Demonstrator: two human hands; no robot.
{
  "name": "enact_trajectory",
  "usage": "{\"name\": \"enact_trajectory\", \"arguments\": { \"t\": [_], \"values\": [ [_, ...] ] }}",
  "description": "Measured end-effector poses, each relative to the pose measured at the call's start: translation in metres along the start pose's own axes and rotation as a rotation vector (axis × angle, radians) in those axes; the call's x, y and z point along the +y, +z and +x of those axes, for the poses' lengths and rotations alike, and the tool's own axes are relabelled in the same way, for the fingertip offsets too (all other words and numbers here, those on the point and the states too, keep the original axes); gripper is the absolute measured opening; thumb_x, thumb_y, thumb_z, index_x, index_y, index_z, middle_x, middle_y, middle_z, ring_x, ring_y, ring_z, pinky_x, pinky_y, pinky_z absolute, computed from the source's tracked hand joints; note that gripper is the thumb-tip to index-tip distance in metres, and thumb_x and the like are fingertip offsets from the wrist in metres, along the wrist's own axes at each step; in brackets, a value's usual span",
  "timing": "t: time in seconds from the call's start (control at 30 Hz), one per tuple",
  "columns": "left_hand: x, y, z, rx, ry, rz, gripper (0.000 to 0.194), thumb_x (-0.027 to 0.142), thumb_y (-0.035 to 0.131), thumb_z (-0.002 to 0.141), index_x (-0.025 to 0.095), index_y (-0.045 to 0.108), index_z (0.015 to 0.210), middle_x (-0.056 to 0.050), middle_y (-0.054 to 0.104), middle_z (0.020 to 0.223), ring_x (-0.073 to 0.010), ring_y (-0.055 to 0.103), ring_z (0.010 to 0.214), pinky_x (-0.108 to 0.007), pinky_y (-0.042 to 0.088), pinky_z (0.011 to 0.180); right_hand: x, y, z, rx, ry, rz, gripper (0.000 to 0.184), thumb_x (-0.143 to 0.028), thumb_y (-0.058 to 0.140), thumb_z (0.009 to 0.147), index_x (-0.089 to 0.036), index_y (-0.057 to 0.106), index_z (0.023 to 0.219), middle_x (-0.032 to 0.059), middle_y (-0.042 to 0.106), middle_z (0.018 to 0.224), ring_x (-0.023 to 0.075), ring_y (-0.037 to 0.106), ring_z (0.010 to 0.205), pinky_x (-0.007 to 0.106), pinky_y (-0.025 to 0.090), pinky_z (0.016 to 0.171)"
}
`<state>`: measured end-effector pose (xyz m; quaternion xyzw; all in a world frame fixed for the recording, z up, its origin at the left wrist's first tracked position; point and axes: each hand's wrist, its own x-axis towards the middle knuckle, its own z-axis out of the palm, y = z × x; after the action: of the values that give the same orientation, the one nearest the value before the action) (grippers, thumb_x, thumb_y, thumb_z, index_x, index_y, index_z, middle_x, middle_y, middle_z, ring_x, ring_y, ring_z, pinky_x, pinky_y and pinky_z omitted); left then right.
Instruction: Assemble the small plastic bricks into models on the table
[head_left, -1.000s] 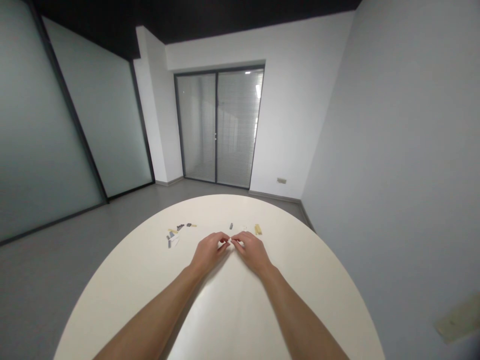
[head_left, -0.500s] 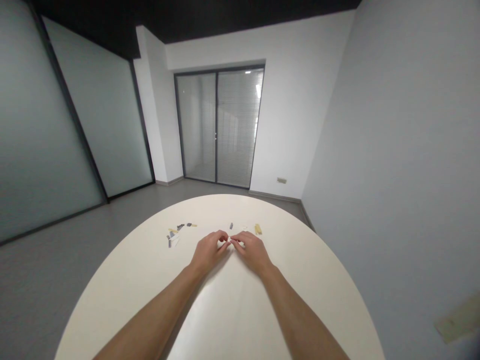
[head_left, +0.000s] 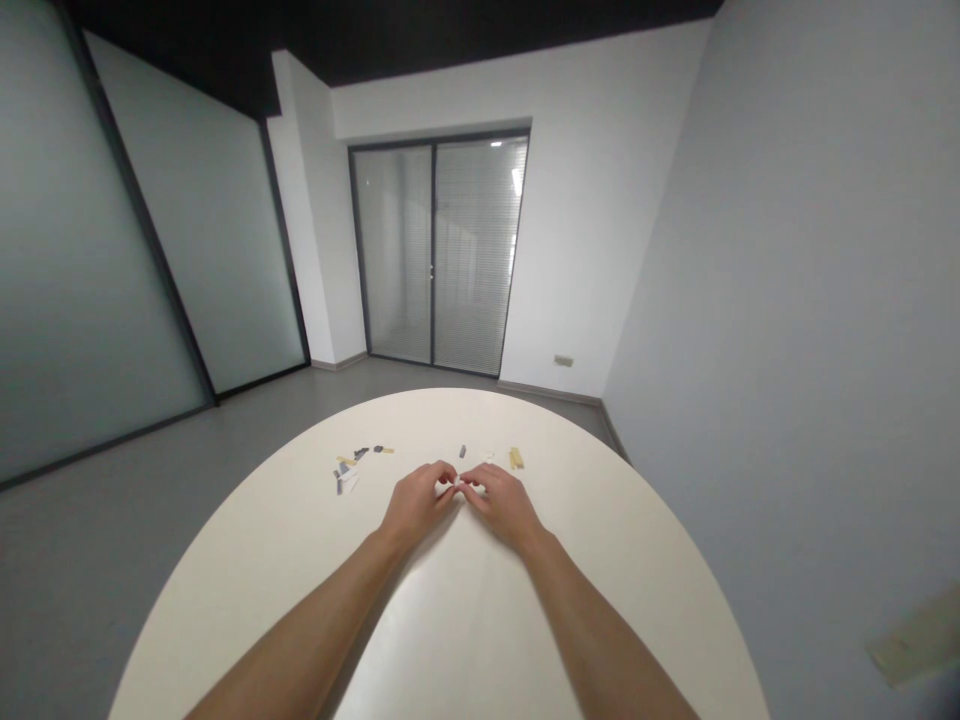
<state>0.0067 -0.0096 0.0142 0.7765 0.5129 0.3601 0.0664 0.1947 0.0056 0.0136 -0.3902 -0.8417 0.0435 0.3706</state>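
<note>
My left hand (head_left: 421, 500) and my right hand (head_left: 501, 497) meet fingertip to fingertip over the middle of the table. Between the pinched fingers of both is a small white piece (head_left: 457, 481), too tiny and covered to name. Just beyond the fingertips lies a small grey block (head_left: 463, 451). Some small white bits (head_left: 490, 455) lie past my right hand, and beside them are yellow pieces (head_left: 516, 458) set close together.
A loose pile of grey, white and yellow strips (head_left: 346, 472) lies on the round white table (head_left: 465, 620), left of my hands. Behind it are dark pieces (head_left: 361, 453) and a dark piece joined or touching a yellow strip (head_left: 387, 450). A wall (head_left: 787, 300) stands to the right.
The fingers of my right hand have shifted very slightly around the small white piece. Everything else stays where it was.
</note>
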Motion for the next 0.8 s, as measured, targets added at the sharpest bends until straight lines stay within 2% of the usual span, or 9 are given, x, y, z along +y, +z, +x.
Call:
{"name": "enact_trajectory", "arguments": {
  "t": [0.3, 0.57, 0.8],
  "values": [
    [0.0008, -0.0005, 0.0008, -0.002, 0.004, -0.009, 0.012, 0.026, 0.056, 0.087, 0.025, 0.064, 0.097, 0.001, 0.070, 0.094, -0.0164, 0.064, 0.089, -0.027, 0.045, 0.078, -0.0002, -0.0003, 0.0002, -0.005, 0.000, 0.010, 0.016, -0.028, 0.054, 0.096, -0.023, 0.068, 0.101, 0.0034, 0.070, 0.096, 0.0166, 0.063, 0.092, 0.029, 0.047, 0.084],
    [-0.0008, 0.0007, 0.0011, -0.011, 0.012, 0.005, 0.012, 0.025, 0.054, 0.088, 0.025, 0.065, 0.094, 0.000, 0.071, 0.091, -0.0170, 0.064, 0.088, -0.027, 0.046, 0.078, -0.0021, -0.0018, 0.0001, -0.015, -0.010, 0.055, 0.019, -0.022, 0.052, 0.096, -0.025, 0.068, 0.106, 0.0024, 0.069, 0.098, 0.0156, 0.062, 0.093, 0.028, 0.047, 0.085],
    [0.0000, 0.0010, 0.0015, 0.000, -0.009, -0.015, 0.014, 0.028, 0.053, 0.089, 0.025, 0.065, 0.094, -0.001, 0.071, 0.092, -0.0177, 0.064, 0.087, -0.029, 0.047, 0.079, -0.0031, -0.0018, 0.0000, 0.000, 0.006, 0.026, 0.018, -0.024, 0.052, 0.095, -0.025, 0.067, 0.105, 0.0024, 0.070, 0.098, 0.0157, 0.063, 0.092, 0.028, 0.047, 0.085]
  ]
}}
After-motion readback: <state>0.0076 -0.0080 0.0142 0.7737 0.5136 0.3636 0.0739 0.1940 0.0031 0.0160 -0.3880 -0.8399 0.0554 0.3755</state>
